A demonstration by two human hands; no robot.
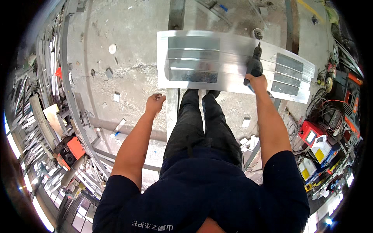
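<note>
Concrete floor (132, 29) is spreading under everything, with metal scrap (43, 66) lying heaped along the left side. Just past the feet, a silvery panel (229, 50) is stretching from side to side, its middle blurring. Over the panel's right half, a black drill (255, 66) is pointing away from the body. Closed around its handle, the right hand (258, 83) is gripping it. Near the panel's near left corner but apart, the left hand (155, 102) is curling loosely; whether it is holding anything, I cannot tell. Near the drill's tip, a round pot (253, 33) is sitting.
</note>
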